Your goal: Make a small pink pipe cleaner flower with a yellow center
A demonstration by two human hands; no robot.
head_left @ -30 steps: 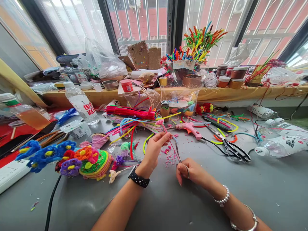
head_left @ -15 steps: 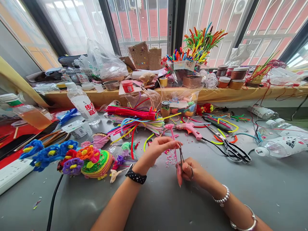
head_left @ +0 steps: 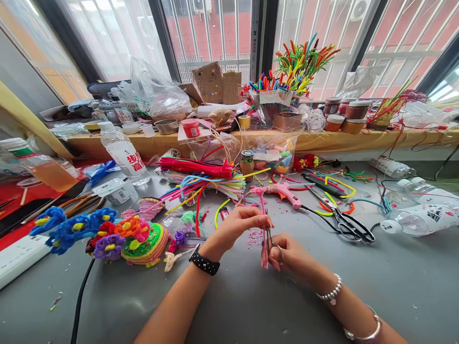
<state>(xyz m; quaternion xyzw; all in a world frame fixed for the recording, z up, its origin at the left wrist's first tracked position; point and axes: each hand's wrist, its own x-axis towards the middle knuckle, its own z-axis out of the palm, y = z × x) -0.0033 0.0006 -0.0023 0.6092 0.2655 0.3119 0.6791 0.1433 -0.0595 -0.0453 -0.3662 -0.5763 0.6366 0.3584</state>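
From my remote seat I have the left hand (head_left: 237, 224) pinching a pink fuzzy stem (head_left: 264, 205) in a narrow grip, near the middle of the frame; the right hand (head_left: 289, 252) has its grip curled round the handles of small scissors (head_left: 269, 236), just below and to the right; how far the blades are parted I cannot tell. The blades stand right by the left fingertips, so a slip or a careless squeeze could nick skin; too deep a cut could, I judge, weaken the stem; the loose clippings (head_left: 255, 239) on the counter (head_left: 229, 306) could cling to fuzz; the glue gun (head_left: 283, 191) lies just beyond, right of centre, and if it is hot, a stray knuckle could burn.

The stem is thin and velvety, with a ruffled pink head; the scissors look slim, hard and metallic; the clippings are tiny pink flecks; the counter is flat, smooth grey with a dull sheen; at left, the blue flowers (head_left: 77, 227) are plush and looped, with yellow centres; just left of centre, red sticks (head_left: 195, 167) form a straight, fuzzy bundle.
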